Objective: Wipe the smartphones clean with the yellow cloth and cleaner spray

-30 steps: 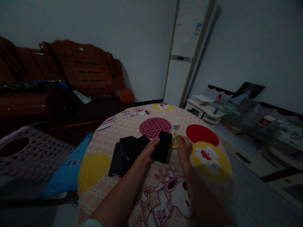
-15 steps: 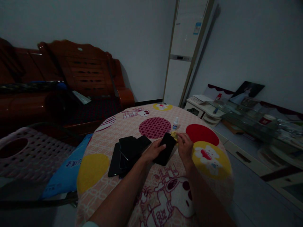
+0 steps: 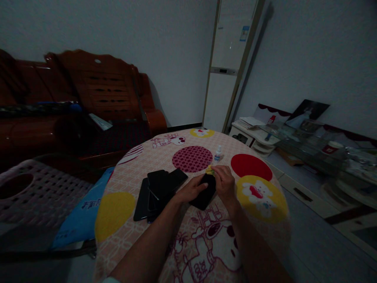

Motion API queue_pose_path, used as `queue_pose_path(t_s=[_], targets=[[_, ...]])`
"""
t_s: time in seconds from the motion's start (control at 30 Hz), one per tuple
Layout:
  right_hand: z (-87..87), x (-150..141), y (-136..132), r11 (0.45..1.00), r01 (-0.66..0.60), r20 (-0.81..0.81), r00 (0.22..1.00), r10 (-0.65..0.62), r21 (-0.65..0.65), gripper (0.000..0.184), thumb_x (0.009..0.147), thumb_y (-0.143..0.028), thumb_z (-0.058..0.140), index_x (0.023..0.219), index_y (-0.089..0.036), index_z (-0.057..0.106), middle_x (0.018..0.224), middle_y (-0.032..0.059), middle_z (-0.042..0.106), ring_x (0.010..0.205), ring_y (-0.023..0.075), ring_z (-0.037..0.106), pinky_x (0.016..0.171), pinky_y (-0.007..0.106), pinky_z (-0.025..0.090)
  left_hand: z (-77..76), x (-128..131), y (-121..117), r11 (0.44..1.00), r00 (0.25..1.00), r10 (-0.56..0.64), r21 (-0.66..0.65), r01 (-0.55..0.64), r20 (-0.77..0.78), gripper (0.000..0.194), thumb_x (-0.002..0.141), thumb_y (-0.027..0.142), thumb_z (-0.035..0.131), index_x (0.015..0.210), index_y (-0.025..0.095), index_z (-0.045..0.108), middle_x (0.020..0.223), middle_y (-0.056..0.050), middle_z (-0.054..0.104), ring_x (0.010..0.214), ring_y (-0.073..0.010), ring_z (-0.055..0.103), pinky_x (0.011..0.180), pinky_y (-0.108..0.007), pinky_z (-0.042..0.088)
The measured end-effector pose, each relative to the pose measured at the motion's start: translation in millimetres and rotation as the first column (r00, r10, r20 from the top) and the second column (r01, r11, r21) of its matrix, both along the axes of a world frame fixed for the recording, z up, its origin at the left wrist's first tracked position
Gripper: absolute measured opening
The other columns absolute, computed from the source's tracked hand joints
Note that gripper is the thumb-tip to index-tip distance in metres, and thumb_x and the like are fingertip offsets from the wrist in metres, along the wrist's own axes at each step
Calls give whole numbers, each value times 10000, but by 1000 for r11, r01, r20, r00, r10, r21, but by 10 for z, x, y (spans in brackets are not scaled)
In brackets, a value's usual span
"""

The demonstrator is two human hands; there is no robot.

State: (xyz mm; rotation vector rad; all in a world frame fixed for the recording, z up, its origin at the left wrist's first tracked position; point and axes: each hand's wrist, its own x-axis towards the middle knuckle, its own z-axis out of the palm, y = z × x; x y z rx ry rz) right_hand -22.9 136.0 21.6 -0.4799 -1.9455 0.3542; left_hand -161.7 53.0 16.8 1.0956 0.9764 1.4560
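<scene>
My left hand [image 3: 191, 190] grips a black phone [image 3: 205, 195] along its left side, thumb on the dark face. A small yellow cloth [image 3: 210, 170] is pinched in my right hand [image 3: 225, 181], which bears on the phone's upper end. Just beyond, a small white spray bottle [image 3: 218, 153] with a blue label stands upright. Left of my left hand lies a pile of several dark phones and a larger tablet-like slab [image 3: 140, 205], partly hidden by my forearm.
A patterned cloth covers the round table [image 3: 118, 251]. To the left are a woven chair [image 3: 32, 196] with a blue cushion [image 3: 85, 212] and a wooden sofa [image 3: 103, 94]. At right, a glass-topped cabinet [image 3: 312, 147] bears a paper cup [image 3: 332, 147].
My right hand has moved slightly left with the yellow cloth, from the phone's upper right corner to across its top end. The phone has tilted and lowered a little.
</scene>
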Motion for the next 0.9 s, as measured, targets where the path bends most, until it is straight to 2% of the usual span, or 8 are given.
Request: queue_pose_path(t_s=[0.27,0.47,0.57,0.7,0.8,0.9], targets=[[-98,-19,46,997,16,-15,1000,-18,-78,320,885,-142,426,1050,-203,694,937,88,659,920,210,593,826,372,501,-87,-12,40,1000,998,24,-14,-23,56,383,694,230,743,1064,139,703,1018,-60,680,963,-224,579,871,-253,399],[-158,-34,75,968,2,-99,995,-28,-253,288,863,-163,461,1005,-190,711,931,77,676,892,187,629,799,326,513,-139,-30,57,999,995,16,-30,-13,99,418,719,279,740,1113,149,691,1041,-74,692,941,-212,610,859,-260,418],[-176,-39,100,922,-32,-171,985,-37,-386,244,837,-208,513,944,-187,731,909,62,700,878,186,648,785,314,520,-134,-37,52,999,993,15,-44,-10,117,423,722,302,738,1115,152,688,1026,-77,699,923,-217,623,841,-272,434],[-239,-61,122,827,-89,-260,963,-71,-556,221,785,-261,594,916,-172,748,930,67,733,875,202,671,808,328,526,-116,-32,46,996,990,40,-79,-29,138,380,715,317,743,1053,147,705,989,-79,709,893,-218,635,817,-277,448],[-301,-97,95,757,-100,-317,937,-147,-646,270,773,-308,619,955,-155,746,964,84,739,884,219,681,822,349,531,-128,-1,56,992,984,79,-110,-62,159,363,699,318,756,1014,144,709,963,-75,713,879,-215,639,804,-275,452],[-340,-137,53,713,-67,-336,910,-243,-698,324,769,-337,624,998,-137,736,989,101,736,888,229,683,815,353,534,-166,50,78,985,975,129,-140,-104,182,360,683,316,767,989,138,704,933,-68,717,848,-200,644,789,-265,458]])
